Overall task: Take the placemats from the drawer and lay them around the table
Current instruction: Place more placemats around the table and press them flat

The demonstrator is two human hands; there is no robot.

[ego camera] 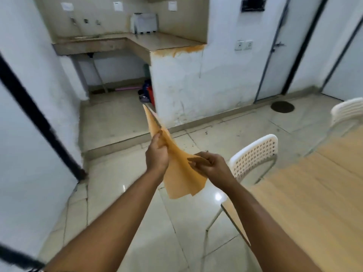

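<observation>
Head view: wooden surface [314, 193] fills the near right, bare where visible, with two white chairs [253, 156] along its left and far edges. Placemats [176, 173], thin orange sheets bunched as a stack, are held in the air over the floor, left of the surface; long axis runs far-left to near-right, far corner pointing up. Left hand [157, 156] is closed around the stack's middle edge. Right hand [208, 165], nearer the surface, pinches the near-right corner, fingers curled shut. Judgement: next move likely peels one sheet rightward onto the surface.
</observation>
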